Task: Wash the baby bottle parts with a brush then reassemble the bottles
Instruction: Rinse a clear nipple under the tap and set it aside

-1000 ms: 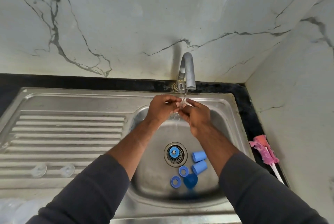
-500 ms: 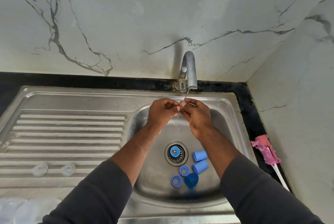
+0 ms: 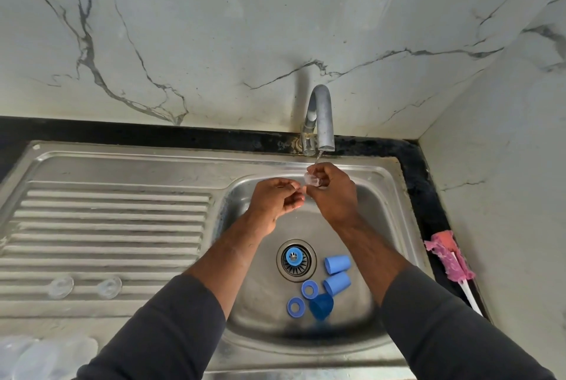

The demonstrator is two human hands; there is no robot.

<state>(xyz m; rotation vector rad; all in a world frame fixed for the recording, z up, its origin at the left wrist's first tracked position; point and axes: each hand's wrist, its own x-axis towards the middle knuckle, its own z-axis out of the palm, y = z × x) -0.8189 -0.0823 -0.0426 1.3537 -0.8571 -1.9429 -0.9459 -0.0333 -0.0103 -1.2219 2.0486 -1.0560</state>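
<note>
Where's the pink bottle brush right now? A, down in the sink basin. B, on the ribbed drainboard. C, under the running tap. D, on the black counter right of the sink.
D: the pink brush lies on the black counter, just past the right rim of the sink.

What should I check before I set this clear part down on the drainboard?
1. Water on the clear part: ok, the tap stream falls on it.
2. Right hand grip: ok, fingers curl round the part.
3. Left hand free: cannot tell, its fingers curl close to the part.
4. Room on the drainboard: ok, only two clear pieces lie near its front.
5. Blue parts washed: cannot tell; they lie in the sink by the drain.
6. Brush at hand: ok, on the counter right of the sink.
</note>
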